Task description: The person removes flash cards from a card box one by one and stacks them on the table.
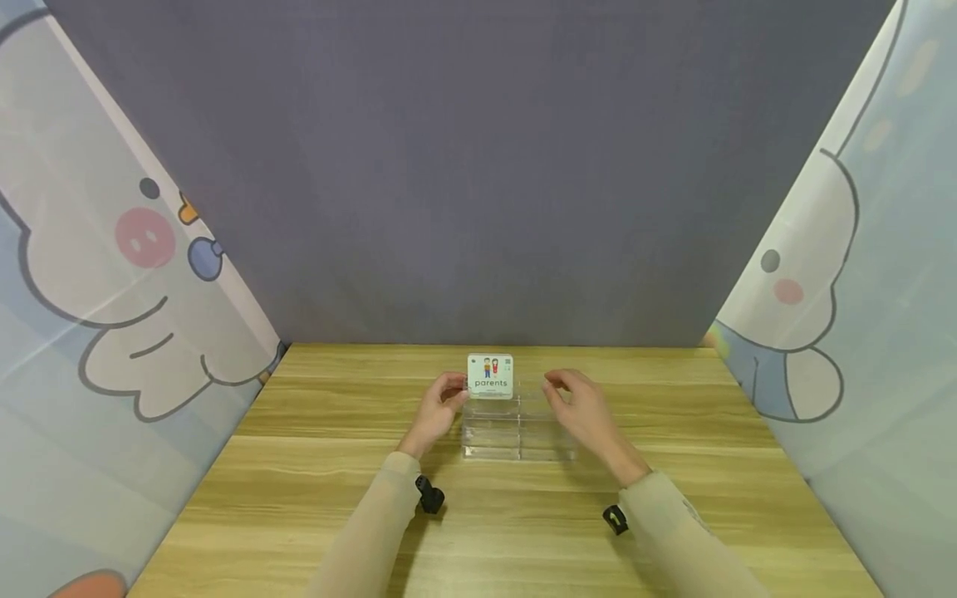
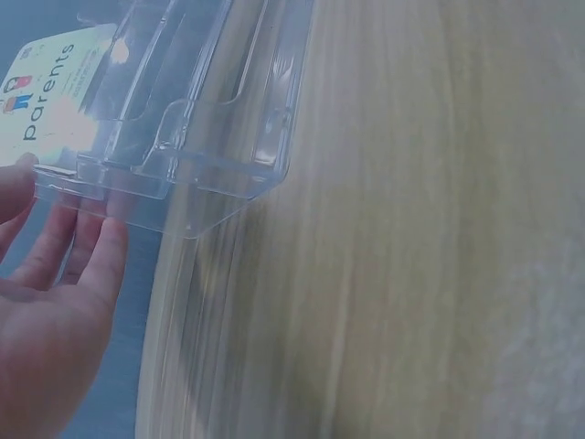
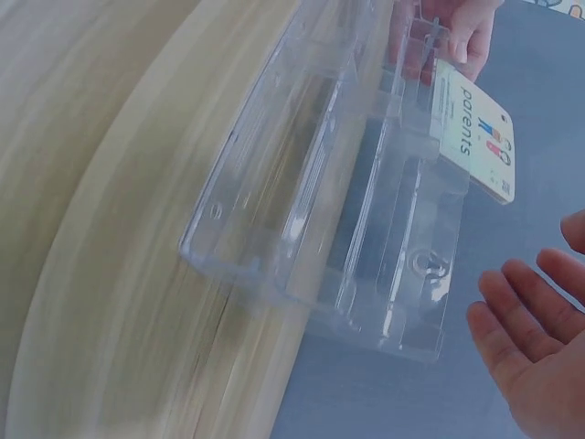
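Observation:
A clear plastic tiered rack [image 1: 491, 432] stands on the table in the head view. White flashcards [image 1: 490, 376] printed "parents" with two cartoon figures sit upright in its top left compartment; the right wrist view shows the thickness of the stack [image 3: 477, 133]. My left hand [image 1: 439, 407] holds the rack's left side, thumb in front beside the cards' edge and fingers [image 2: 108, 256] behind, partly seen through the plastic. Beyond the rack's right end, my right hand [image 1: 586, 413] hovers with relaxed fingers and nothing in it, apart from the plastic in the right wrist view [image 3: 539, 338].
The wood-grain table [image 1: 299, 498] ends at a dark grey backdrop [image 1: 478, 183]. Cartoon-printed cloth walls [image 1: 75, 465] rise on both sides. A black strap end [image 1: 615, 520] shows at the right wrist, and a black device [image 1: 429, 496] at the left.

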`<action>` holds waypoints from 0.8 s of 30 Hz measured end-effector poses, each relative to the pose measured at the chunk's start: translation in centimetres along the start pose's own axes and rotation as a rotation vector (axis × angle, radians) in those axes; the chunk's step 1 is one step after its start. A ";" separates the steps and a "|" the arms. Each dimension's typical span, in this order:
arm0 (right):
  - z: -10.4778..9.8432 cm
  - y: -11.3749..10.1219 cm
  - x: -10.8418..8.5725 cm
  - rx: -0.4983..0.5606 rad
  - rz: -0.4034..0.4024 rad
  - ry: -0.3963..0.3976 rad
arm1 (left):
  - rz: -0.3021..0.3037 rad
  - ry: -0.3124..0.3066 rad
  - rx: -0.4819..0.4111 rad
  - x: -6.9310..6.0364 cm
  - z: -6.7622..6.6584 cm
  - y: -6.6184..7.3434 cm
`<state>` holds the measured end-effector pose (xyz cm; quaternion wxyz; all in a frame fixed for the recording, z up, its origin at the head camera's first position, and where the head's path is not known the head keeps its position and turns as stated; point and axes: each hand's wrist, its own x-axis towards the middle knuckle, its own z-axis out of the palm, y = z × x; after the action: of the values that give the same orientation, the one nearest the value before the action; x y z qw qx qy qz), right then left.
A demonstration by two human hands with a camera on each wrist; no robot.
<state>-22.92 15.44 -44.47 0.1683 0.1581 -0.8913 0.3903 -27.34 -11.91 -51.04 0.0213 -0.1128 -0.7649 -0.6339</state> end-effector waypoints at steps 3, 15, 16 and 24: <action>0.3 -0.2 0.3 0.011 -0.018 0.023 | 0.001 -0.002 -0.004 0.0 0.0 0.0; 1.1 0.0 1.4 0.039 -0.058 0.072 | 0.015 -0.006 -0.022 0.2 0.3 0.2; 1.2 0.0 1.5 0.040 -0.058 0.068 | 0.007 -0.005 -0.021 0.2 0.3 0.2; 1.8 -0.3 1.9 0.052 -0.052 0.055 | 0.013 -0.017 -0.027 -0.2 0.2 0.4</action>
<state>-24.83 13.64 -44.61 0.1984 0.1746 -0.8716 0.4129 -27.09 -11.63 -50.73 0.0174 -0.1233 -0.7558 -0.6429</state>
